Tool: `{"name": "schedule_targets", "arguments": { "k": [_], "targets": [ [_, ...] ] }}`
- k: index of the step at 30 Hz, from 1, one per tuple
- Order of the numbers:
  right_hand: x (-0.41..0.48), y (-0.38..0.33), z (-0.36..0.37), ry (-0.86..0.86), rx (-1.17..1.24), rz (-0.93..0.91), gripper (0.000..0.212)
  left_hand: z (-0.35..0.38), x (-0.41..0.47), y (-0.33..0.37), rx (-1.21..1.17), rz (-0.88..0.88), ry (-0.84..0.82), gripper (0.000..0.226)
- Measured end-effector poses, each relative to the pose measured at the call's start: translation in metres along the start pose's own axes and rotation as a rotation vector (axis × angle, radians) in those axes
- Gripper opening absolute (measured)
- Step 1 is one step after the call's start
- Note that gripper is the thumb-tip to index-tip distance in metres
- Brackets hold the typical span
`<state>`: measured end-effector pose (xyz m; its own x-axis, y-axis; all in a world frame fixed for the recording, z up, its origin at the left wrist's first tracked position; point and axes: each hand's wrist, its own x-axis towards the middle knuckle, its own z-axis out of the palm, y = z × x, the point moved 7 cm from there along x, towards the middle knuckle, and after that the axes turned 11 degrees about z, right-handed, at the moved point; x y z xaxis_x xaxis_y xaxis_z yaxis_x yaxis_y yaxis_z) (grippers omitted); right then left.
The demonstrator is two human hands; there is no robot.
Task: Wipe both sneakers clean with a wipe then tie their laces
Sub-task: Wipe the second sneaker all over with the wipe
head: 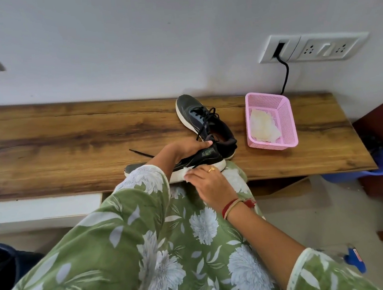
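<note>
Tabletop (pixel 45 140): brown wood-grain board along a white wall. All positions are referenced to the pink plastic mesh basket (pixel 286 121), which stands on the tabletop near its right end.

Loose black lace end (pixel 139 152): lies flat on the tabletop, well left of the basket.

Left hand (pixel 186 148): comes out of a green floral sleeve, left of the basket. Its fingers are curled over the top of the held sneaker (pixel 201 160) and grip it at the collar.

Held sneaker: black upper, thick white sole, tipped on its side at the front edge of the tabletop, left of the basket and nearer the person. Sole faces the person; toe points away from the basket.

White wipe (pixel 178 173): pressed against the white sole, left of the basket.

Right hand (pixel 204 183): gold ring, red and beige wrist threads. Fingers together, bent over the wipe and pressing it to the sole; thumb hidden.

Second sneaker (pixel 204 120): same black-and-white make, upright on its sole just left of the basket, toe toward the wall, laces untied. Contact with the held sneaker cannot be told.

Crumpled white wipes (pixel 263 126): on the basket floor.

White socket panel (pixel 312 46): on the wall above the basket; black cable (pixel 285 75) plugged in, dropping behind the basket.
</note>
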<state>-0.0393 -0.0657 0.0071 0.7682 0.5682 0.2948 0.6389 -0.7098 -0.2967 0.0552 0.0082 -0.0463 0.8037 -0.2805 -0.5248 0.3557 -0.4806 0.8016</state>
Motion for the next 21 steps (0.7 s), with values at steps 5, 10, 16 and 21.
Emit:
{"name": "schedule_targets", "arguments": {
  "k": [5, 10, 16, 21],
  "targets": [
    [-0.007, 0.072, -0.014, 0.273, 0.335, 0.773, 0.016, -0.001, -0.003, 0.005, -0.036, 0.036, 0.027, 0.035],
    [0.004, 0.049, -0.011, 0.169, 0.220, 0.522, 0.021, 0.000, -0.003, 0.001, -0.096, -0.008, -0.002, 0.037],
    [0.004, 0.000, 0.013, -0.048, -0.052, 0.059, 0.027, 0.004, -0.006, -0.002, -0.127, -0.068, -0.034, 0.044],
    [-0.002, 0.000, 0.001, 0.043, 0.023, 0.014, 0.026, 0.003, -0.010, 0.001, -0.109, 0.024, 0.006, 0.041]
  ]
}}
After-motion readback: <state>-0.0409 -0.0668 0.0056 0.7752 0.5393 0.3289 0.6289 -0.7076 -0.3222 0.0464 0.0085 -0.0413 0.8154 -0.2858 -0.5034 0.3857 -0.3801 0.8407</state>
